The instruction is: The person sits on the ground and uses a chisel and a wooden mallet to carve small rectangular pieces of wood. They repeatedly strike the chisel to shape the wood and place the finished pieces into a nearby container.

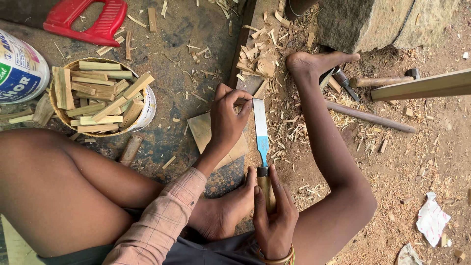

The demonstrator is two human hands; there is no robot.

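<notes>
at the far left a white tub (19,68) stands by a round basket (142,118) piled with cut wood sticks (98,95), a red plastic handle (86,19) lying on the floor above them. toward the middle the left hand (226,118) has its grip pinched narrow on a small wood piece (244,102) held against the chisel blade, over a flat wooden board (206,135). just right, the right hand (274,216) has its grip closed around the wooden handle of the chisel (261,142), which points away between the bare feet, shavings (289,132) scattered beside it.
</notes>
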